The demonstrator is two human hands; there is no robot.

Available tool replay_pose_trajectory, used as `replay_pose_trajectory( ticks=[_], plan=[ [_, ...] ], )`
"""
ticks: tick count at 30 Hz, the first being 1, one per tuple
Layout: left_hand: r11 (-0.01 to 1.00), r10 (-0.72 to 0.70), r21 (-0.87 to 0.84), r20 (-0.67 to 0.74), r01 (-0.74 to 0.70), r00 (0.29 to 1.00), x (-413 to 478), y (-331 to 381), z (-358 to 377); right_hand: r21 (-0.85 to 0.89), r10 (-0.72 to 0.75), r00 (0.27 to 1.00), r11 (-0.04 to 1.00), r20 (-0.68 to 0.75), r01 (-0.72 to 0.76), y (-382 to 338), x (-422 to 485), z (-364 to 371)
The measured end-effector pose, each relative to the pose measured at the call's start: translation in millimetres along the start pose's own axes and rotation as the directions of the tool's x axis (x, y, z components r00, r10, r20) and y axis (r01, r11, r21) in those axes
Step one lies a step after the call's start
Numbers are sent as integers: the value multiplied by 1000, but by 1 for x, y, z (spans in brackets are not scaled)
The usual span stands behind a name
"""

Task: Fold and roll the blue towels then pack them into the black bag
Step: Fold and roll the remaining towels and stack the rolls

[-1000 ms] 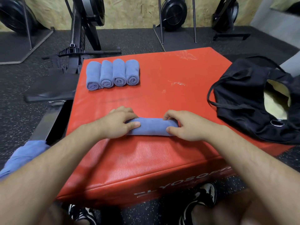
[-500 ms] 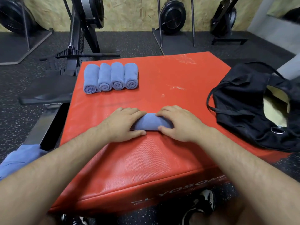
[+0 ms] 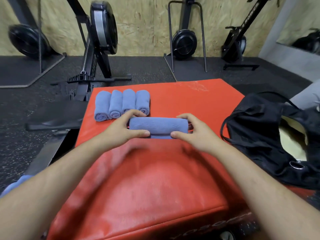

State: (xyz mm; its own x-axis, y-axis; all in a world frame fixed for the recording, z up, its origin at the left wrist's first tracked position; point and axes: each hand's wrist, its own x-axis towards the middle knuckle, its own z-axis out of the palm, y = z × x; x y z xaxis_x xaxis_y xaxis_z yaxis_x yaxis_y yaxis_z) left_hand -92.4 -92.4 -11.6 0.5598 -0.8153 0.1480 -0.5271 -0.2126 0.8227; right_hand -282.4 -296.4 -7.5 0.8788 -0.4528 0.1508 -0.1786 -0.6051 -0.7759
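Ten fingers (image 3: 138, 133) around rolled towel (image 3: 158, 125)

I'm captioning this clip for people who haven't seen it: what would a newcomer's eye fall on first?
The big red mat fills the middle, and over it the left hand and right hand grip the ends of a rolled blue towel. Just beyond, near the mat's far left corner, four rolled towels lie side by side. An open black bag sits at the right edge.
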Motion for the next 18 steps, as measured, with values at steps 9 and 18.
replay_pose_trajectory(
  ticks=[9,18],
  plan=[
    [826,-91,-563,-76,32,993,-4,23,-25,475,23,1000,880,1,-21,-40,4,-19],
    [940,-242,-320,-390,115,889,-16,34,7,-279,-387,847,913,-365,296,-61,6,36]
  ],
)
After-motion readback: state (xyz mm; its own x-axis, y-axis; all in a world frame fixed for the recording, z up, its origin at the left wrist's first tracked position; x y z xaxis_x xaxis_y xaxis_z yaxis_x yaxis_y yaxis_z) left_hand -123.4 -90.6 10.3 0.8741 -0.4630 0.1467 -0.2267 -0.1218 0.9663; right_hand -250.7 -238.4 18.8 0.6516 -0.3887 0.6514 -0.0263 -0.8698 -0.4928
